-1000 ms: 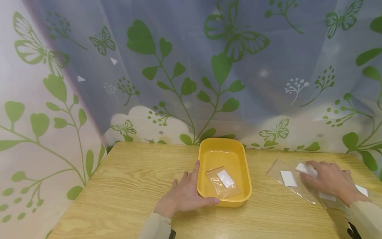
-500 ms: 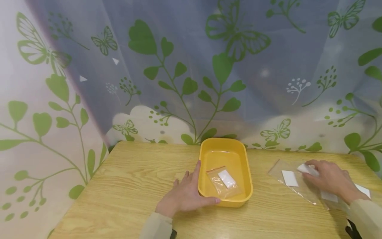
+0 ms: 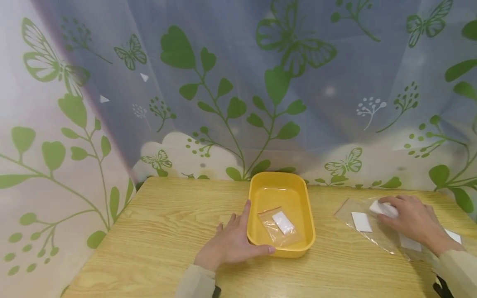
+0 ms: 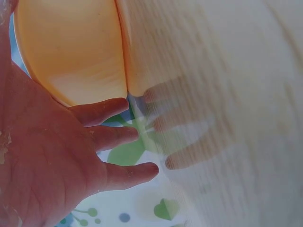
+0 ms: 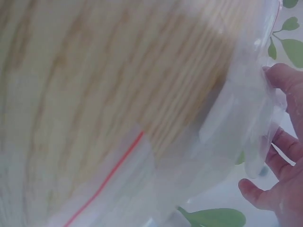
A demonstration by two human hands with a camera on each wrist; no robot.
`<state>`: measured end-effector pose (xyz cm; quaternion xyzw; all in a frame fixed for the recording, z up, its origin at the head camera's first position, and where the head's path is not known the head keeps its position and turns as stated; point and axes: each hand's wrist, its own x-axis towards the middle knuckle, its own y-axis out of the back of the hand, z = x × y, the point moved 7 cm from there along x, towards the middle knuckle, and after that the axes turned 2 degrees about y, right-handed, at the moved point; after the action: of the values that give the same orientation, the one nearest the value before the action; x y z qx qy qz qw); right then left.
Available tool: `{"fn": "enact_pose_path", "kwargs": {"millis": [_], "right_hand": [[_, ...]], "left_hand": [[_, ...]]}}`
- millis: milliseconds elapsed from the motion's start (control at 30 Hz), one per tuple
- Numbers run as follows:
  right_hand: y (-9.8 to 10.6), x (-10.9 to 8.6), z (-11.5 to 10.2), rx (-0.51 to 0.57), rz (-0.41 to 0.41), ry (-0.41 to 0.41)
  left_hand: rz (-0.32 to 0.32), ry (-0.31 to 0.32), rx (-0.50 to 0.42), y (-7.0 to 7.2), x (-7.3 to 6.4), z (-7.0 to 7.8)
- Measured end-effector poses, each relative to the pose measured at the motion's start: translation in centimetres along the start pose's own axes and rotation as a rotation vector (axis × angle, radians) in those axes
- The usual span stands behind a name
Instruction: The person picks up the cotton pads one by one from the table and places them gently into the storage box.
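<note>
In the head view a yellow tray stands on the table, with a small zip bag holding a white rectangular piece inside it. My left hand rests against the tray's near left corner. Its fingers are spread and straight, as the left wrist view also shows, with the thumb along the near side. On the right, my right hand pinches a clear zip bag with a white piece in it between thumb and fingers. The right wrist view shows bag plastic beside the fingertips.
More clear zip bags with white pieces lie around the right hand: one white piece to its left, another below it, and one partly behind the wrist. A patterned curtain hangs at the table's far edge.
The right hand shifts only slightly, and the white piece in its grip tilts a little. The left hand and the tray stay in place.
</note>
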<state>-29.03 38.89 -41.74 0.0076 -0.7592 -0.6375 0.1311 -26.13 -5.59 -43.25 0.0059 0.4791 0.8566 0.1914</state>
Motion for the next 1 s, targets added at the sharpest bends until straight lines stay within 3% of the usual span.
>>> {"fn": "enact_pose_path", "kwargs": {"millis": [433,733,1000], "right_hand": [[1.9,-0.9,-2.8,-0.053,0.242,0.145],[3.0,-1.4,-4.6,-0.068,0.307,0.203],[4.0,-1.9,-6.5,-0.096,0.407,0.317]], "left_hand": [[0.012,-0.006,0.007,0.0,0.0,0.0],[0.012,-0.005,-0.002,0.0,0.0,-0.1],[0.012,-0.005,0.008,0.0,-0.1,0.0]]}}
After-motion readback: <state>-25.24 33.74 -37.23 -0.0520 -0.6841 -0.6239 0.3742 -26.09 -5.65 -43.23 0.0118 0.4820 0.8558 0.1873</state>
